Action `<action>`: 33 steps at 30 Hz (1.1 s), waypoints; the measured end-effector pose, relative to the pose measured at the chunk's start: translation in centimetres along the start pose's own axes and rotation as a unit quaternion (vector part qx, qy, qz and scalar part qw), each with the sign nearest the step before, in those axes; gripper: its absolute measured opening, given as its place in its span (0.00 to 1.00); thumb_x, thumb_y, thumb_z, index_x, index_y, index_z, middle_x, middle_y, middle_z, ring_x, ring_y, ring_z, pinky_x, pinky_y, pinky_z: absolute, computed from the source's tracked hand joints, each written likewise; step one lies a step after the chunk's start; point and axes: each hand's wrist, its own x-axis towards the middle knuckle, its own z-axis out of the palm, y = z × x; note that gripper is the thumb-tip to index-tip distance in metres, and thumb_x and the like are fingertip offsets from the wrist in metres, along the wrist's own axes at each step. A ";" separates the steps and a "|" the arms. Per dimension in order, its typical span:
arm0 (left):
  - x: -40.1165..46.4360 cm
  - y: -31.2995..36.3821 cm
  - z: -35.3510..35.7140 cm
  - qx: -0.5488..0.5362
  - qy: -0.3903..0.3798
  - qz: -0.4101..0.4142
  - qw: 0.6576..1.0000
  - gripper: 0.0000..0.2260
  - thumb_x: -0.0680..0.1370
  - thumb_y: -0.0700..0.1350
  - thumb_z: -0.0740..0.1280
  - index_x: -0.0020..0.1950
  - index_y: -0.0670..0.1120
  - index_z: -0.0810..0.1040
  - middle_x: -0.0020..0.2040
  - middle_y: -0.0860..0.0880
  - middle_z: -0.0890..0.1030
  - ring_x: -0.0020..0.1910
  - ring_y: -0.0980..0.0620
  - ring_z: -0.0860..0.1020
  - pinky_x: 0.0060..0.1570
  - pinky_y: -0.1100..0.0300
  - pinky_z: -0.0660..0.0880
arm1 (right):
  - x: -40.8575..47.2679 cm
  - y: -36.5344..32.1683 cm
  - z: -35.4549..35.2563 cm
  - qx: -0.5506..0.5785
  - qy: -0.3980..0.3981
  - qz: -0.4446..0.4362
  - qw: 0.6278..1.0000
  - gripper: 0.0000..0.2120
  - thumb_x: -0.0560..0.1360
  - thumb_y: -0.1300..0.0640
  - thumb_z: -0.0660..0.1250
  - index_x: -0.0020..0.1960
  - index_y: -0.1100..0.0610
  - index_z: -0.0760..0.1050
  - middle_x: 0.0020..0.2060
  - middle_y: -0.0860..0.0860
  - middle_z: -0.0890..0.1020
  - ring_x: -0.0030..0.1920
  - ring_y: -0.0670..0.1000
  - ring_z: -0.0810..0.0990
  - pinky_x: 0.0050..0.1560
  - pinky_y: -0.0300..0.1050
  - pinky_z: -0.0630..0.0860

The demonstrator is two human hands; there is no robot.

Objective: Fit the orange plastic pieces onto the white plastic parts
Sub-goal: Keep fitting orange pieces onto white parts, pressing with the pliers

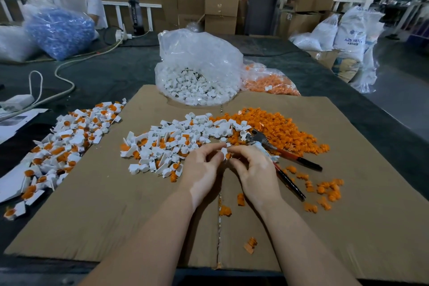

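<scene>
Along the left edge of the desk (111,76) lies a heap of finished pieces (67,144), white shells with orange plugs showing in them, spilling off the cardboard sheet (116,204). Nearer the middle is a pile of loose white parts (176,137), small, hard and glossy, each with a round cup and a flat tab. Behind it, toward the far edge, a crinkled clear bag of white parts (199,72) lies open.

Over the middle of the cardboard the left hand (202,169) and right hand (253,169) meet, fingertips together, pinching one white part (224,152) with an orange piece (228,156) at its lower side. How far the piece is seated is too small to tell. To do this well, line the orange piece squarely with the cup and press straight in with the thumbs; a tilted push would likely jam hard plastic like this.

To the right lie pliers (285,153) with dark handles, the heap of orange pieces (274,130), ribbed and matte, and a clear bag of orange pieces (269,81) beyond.
</scene>
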 end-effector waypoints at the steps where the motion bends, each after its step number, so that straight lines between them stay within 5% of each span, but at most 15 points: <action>1: -0.1 0.0 0.0 -0.008 -0.011 -0.002 1.000 0.12 0.76 0.42 0.67 0.56 0.55 0.79 0.52 0.55 0.80 0.54 0.56 0.76 0.57 0.62 0.70 | 0.0 0.0 0.0 0.004 -0.001 0.008 1.000 0.10 0.73 0.63 0.68 0.54 0.57 0.80 0.48 0.50 0.81 0.52 0.48 0.77 0.55 0.44 0.74; 6: -0.2 0.1 0.0 0.054 -0.036 0.033 0.997 0.17 0.72 0.42 0.72 0.59 0.54 0.77 0.55 0.56 0.79 0.52 0.57 0.76 0.55 0.63 0.72 | 0.0 0.1 0.0 0.005 0.003 0.022 1.000 0.06 0.72 0.63 0.69 0.49 0.57 0.79 0.44 0.48 0.80 0.49 0.47 0.76 0.50 0.41 0.74; 11: -0.3 0.1 0.1 0.030 -0.034 0.037 0.998 0.17 0.73 0.41 0.71 0.56 0.57 0.74 0.49 0.56 0.77 0.42 0.62 0.75 0.42 0.77 0.70 | 0.1 0.3 0.1 0.018 0.009 0.033 0.999 0.03 0.72 0.62 0.70 0.45 0.57 0.78 0.41 0.48 0.80 0.46 0.48 0.76 0.47 0.44 0.74; 18: -0.1 -0.1 0.2 0.063 -0.038 0.060 0.995 0.14 0.74 0.36 0.68 0.53 0.55 0.78 0.49 0.54 0.80 0.48 0.56 0.77 0.52 0.62 0.74 | -0.1 0.2 0.2 0.020 -0.002 0.014 1.000 0.01 0.72 0.58 0.70 0.43 0.56 0.80 0.39 0.48 0.80 0.45 0.48 0.77 0.46 0.46 0.74; 33: -0.1 0.0 0.3 0.091 0.003 0.045 0.995 0.15 0.73 0.42 0.72 0.59 0.49 0.78 0.49 0.55 0.80 0.47 0.62 0.75 0.42 0.77 0.69 | -0.3 0.0 0.1 -0.044 0.034 -0.044 0.997 0.02 0.72 0.62 0.70 0.44 0.59 0.79 0.40 0.50 0.80 0.44 0.49 0.77 0.44 0.44 0.76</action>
